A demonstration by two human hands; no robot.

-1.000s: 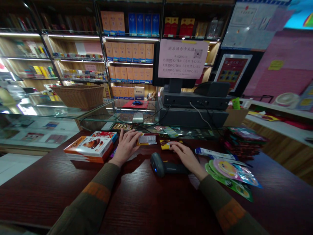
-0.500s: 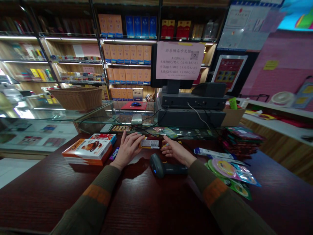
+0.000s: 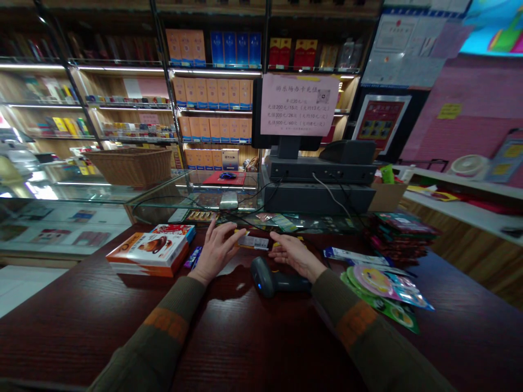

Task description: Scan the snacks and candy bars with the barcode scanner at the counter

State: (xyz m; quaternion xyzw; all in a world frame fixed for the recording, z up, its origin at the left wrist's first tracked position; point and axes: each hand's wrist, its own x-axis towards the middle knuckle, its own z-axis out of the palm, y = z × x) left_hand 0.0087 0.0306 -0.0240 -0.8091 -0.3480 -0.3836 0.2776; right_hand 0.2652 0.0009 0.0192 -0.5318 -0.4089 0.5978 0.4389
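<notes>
Between my two hands lies a small flat packet with a pale barcode label (image 3: 256, 243) and yellow edging. My left hand (image 3: 217, 246) is at its left end, fingers spread, the fingertips at or just above its edge; whether they touch I cannot tell. My right hand (image 3: 295, 252) is by the packet's right end, its fingers stretched out and holding nothing. A dark handheld barcode scanner (image 3: 267, 277) with a blue light rests on the table just in front of them. Purple wrapped packets (image 3: 192, 257) lie beside my left hand, partly hidden by it.
Stacked white and orange boxes (image 3: 149, 251) are at left. At right lie blue-white packets (image 3: 355, 256), round-topped blister packs (image 3: 379, 283) and a pile of dark packets (image 3: 402, 237). A monitor with a pink notice (image 3: 300, 103) stands behind, beside a wicker basket (image 3: 131, 166).
The labelled packet sits slightly lower and flatter, with its dark brown side less visible. My left fingers have lifted and spread a little; my right hand has barely moved.
</notes>
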